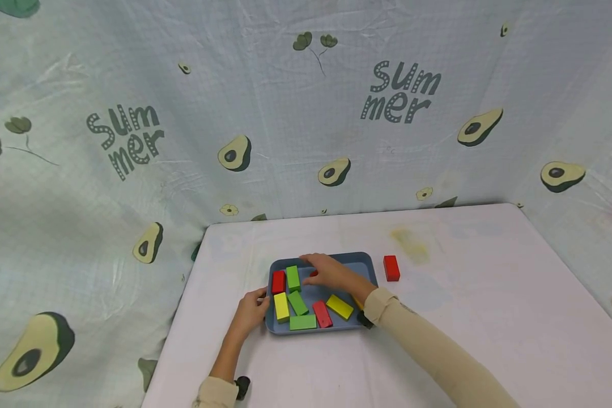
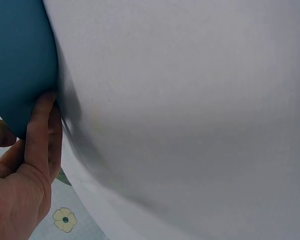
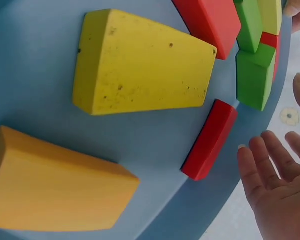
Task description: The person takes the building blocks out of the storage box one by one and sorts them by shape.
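Fingers of the left hand (image 1: 251,311) rest uncurled against the left rim of the tray (image 1: 358,265), which contains 3 red blocks (image 1: 322,314), 3 green blocks (image 1: 303,322), 2 yellow blocks (image 1: 340,307) and 1 orange block (image 3: 60,187). Right hand (image 1: 330,273), over the tray: fingers and thumb apart. Far right: 1 lone red block (image 1: 391,268) on the table (image 1: 489,283).

Tray (image 2: 20,55) at left fingers (image 2: 38,132): plain blue. By right fingers (image 3: 265,162): plain red block (image 3: 210,140); farther off, yellow block (image 3: 150,65) with dark specks, plain orange block (image 3: 65,185). Cloth (image 1: 285,102) beyond fingers: pale, avocado print, grey SUMMER lettering.
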